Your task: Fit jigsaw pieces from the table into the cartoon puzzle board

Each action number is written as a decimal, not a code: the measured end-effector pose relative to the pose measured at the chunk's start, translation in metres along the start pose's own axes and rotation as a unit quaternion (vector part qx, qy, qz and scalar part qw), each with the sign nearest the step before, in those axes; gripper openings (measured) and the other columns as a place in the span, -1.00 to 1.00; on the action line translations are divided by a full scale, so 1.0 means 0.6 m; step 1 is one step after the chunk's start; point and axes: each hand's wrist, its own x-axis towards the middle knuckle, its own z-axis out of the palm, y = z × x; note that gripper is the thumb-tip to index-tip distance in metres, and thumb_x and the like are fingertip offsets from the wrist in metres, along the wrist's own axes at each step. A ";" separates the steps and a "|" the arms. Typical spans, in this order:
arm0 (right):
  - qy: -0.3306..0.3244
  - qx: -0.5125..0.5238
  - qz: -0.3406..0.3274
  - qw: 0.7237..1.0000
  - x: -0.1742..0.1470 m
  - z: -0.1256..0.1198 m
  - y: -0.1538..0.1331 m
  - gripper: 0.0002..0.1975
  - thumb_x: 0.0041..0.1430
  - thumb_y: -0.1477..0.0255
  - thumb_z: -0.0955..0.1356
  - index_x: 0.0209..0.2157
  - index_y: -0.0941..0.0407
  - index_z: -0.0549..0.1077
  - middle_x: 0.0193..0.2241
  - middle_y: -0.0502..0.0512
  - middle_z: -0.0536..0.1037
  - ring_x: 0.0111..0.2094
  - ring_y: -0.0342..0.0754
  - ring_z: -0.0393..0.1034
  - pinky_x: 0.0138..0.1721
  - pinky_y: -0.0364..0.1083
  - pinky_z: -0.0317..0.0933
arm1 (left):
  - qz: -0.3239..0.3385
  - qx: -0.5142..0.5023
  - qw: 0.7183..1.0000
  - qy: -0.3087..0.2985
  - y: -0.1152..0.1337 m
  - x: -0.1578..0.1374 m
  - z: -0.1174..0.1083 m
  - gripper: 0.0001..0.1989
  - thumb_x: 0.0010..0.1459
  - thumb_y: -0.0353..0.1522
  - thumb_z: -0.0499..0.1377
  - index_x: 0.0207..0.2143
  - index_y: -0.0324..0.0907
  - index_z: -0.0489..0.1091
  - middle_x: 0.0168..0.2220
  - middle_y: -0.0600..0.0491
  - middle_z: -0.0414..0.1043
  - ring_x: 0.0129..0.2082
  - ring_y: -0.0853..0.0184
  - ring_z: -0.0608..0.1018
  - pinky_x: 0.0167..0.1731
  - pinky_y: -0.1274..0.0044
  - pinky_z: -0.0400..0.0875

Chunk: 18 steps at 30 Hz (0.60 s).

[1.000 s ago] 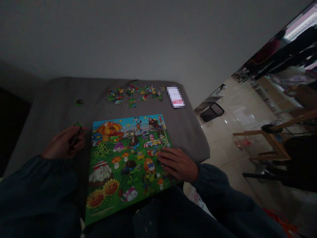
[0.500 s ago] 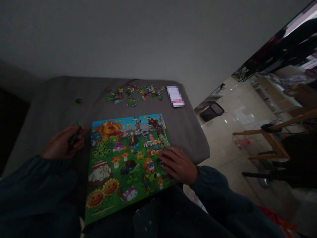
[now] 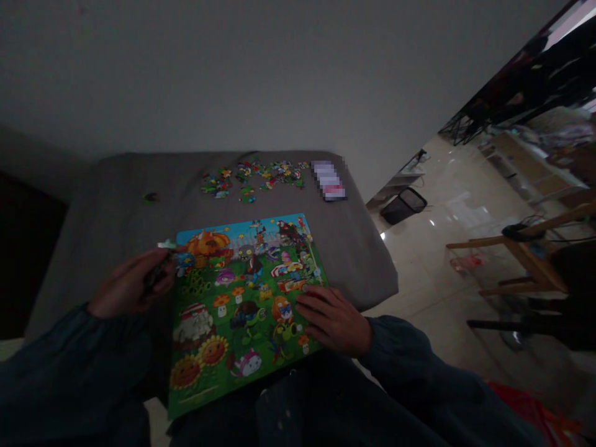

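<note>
A colourful cartoon picture board (image 3: pixel 251 316) with sunflowers, a pumpkin and mushrooms lies at the near edge of the grey-covered table and sticks out over my lap. My left hand (image 3: pixel 133 282) is closed at the board's upper left edge, gripping puzzle pieces (image 3: pixel 166 244); a pale green one shows above the fingers, the others are dark and partly hidden. On the board's right side my right hand (image 3: pixel 333 320) rests with fingers stretched out over the picture, covering part of it. Loose puzzle pieces (image 3: pixel 284 171) lie in a scattered pile beyond the board.
A phone (image 3: pixel 328 180) with a blurred screen lies right of the pile. One separate puzzle piece (image 3: pixel 150 197) sits at the left on the grey cloth (image 3: pixel 354 254). To the right on the floor stand a dark bin (image 3: pixel 403 206) and a wooden chair (image 3: pixel 526 261). A wall rises behind the table.
My left hand has moved right, up to the board's edge, with the pieces in it. My right hand stays on the board, slightly lower. The view has shifted a little.
</note>
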 end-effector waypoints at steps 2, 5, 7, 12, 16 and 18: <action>0.009 0.029 0.003 1.000 0.001 -0.008 -0.003 -0.62 0.29 0.32 0.27 0.07 0.18 0.36 0.06 0.19 0.44 0.19 0.12 0.11 0.07 0.14 0.21 | -0.034 0.012 0.999 -0.015 0.001 -0.030 0.042 -0.72 0.16 -0.28 0.20 -0.54 -0.26 0.34 -0.68 0.15 0.23 -0.75 0.54 0.24 -0.79 0.73 0.14; 0.034 0.107 0.021 0.993 0.010 -0.031 -0.014 -0.58 0.27 0.38 0.30 0.14 0.16 0.29 0.07 0.20 0.42 0.19 0.08 0.13 0.12 0.12 0.20 | -0.106 -0.018 0.991 -0.082 -0.006 -0.067 0.115 -0.75 0.05 -0.23 0.29 -0.46 -0.25 0.41 -0.50 0.08 0.43 -0.71 0.53 0.27 -0.82 0.72 0.13; 0.068 0.172 0.045 0.982 0.021 -0.049 -0.025 -0.52 0.25 0.41 0.31 0.19 0.13 0.22 0.09 0.19 0.39 0.18 0.01 0.16 0.15 0.08 0.19 | -0.144 -0.063 0.977 -0.147 -0.015 -0.081 0.158 -0.75 0.04 -0.21 0.29 -0.39 -0.24 0.45 -0.39 0.00 0.49 -0.60 0.43 0.41 -0.79 0.69 0.23; 0.124 0.267 0.107 0.950 0.052 -0.070 -0.054 -0.42 0.23 0.39 0.33 0.25 0.10 0.12 0.15 0.19 0.32 0.17 -0.04 0.20 0.18 0.02 0.17 | -0.221 -0.160 0.928 -0.253 -0.038 -0.087 0.213 -0.73 0.15 -0.18 0.20 -0.31 -0.22 0.50 -0.29 -0.04 0.50 -0.33 0.25 0.56 -0.56 0.59 0.49; 0.136 0.293 0.120 0.939 0.065 -0.057 -0.055 -0.45 0.23 0.42 0.32 0.24 0.08 0.17 0.18 0.19 0.28 0.16 -0.05 0.23 0.11 -0.02 0.27 | -0.247 -0.193 0.896 -0.314 -0.047 -0.086 0.226 -0.69 0.21 -0.15 0.13 -0.26 -0.21 0.50 -0.24 -0.06 0.49 -0.31 0.27 0.57 -0.52 0.59 0.51; 0.143 0.286 0.101 0.942 0.069 -0.049 -0.052 -0.49 0.23 0.46 0.32 0.20 0.09 0.23 0.14 0.19 0.33 0.13 -0.05 0.27 0.08 -0.03 0.30 | -0.250 -0.191 0.893 -0.323 -0.050 -0.088 0.231 -0.68 0.20 -0.14 0.13 -0.29 -0.21 0.50 -0.28 -0.04 0.49 -0.34 0.29 0.57 -0.52 0.60 0.50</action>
